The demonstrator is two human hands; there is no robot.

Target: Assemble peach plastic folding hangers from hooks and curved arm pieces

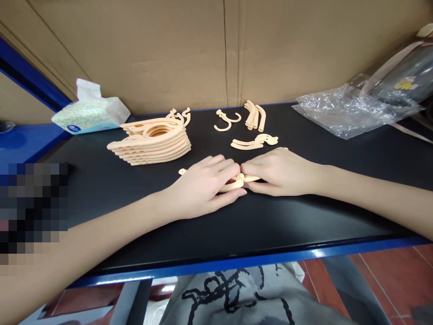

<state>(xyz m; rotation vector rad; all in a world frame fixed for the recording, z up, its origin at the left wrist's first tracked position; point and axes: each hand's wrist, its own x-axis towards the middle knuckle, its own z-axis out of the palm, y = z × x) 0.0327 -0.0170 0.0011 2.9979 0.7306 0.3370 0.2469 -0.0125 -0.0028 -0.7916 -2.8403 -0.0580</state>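
Observation:
My left hand (209, 187) is closed around a curved beige plastic hanger piece (232, 185). One end of it peeks out at the far side of the hand. Touching it at the fingertips, my right hand (279, 174) grips another beige hanger piece (252, 178). The two pieces meet between my thumbs; whether they are joined is hidden by my fingers. Just beyond the hands lie hanger arms fitted to a centre part (267, 139). To the left stands a stack of folded beige hangers (152, 146), with several hooks at its far end.
Loose hooks (227, 121) and a bundle of curved arms (252, 115) lie near the cardboard wall (152, 49). A tissue pack (91, 113) sits at back left, a clear plastic bag (341, 108) and a dark bag (389, 76) at back right. The black table (270, 225) has a blue front edge.

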